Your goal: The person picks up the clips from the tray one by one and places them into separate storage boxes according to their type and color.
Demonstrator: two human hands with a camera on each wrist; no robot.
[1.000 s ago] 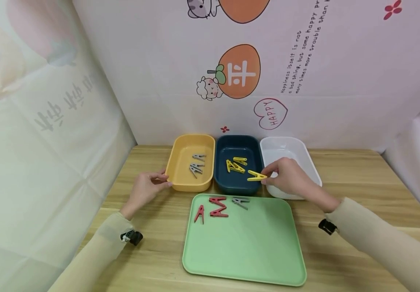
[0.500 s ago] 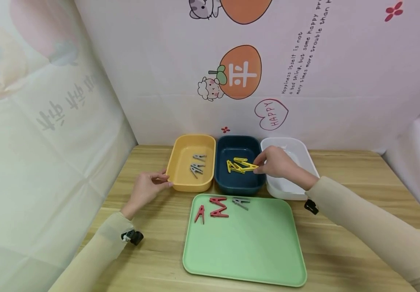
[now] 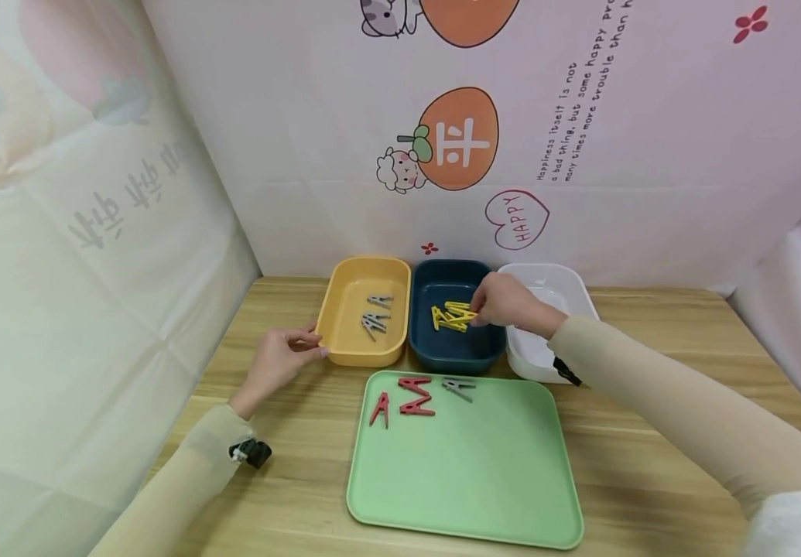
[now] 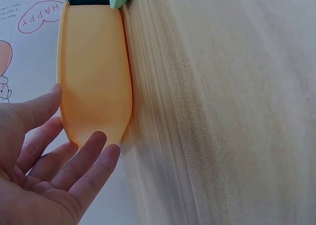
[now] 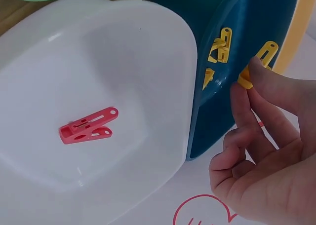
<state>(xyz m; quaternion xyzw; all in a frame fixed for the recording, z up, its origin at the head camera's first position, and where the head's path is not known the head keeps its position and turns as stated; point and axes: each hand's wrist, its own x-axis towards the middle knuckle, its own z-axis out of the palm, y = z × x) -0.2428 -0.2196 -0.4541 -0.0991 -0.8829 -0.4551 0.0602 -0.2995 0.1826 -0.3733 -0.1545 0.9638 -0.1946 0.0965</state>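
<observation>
My right hand reaches over the dark blue bin. Between thumb and index finger it pinches a yellow clothespin, low above other yellow clothespins lying in that bin. My left hand rests at the left end of the orange-yellow bin, its relaxed fingers at the rim. Inside that bin lie three grey clothespins. In the right wrist view a red clothespin lies in the white bin; the arm covers part of this bin in the head view.
In front of the bins lies a green tray. Three red clothespins and one grey clothespin are near its back edge. A printed cloth hangs behind the bins, and another cloth on the left borders the wooden table.
My right hand has moved left and slightly back from the white bin's edge to over the dark blue bin, carrying the yellow clothespin. My left hand stays at the orange-yellow bin.
</observation>
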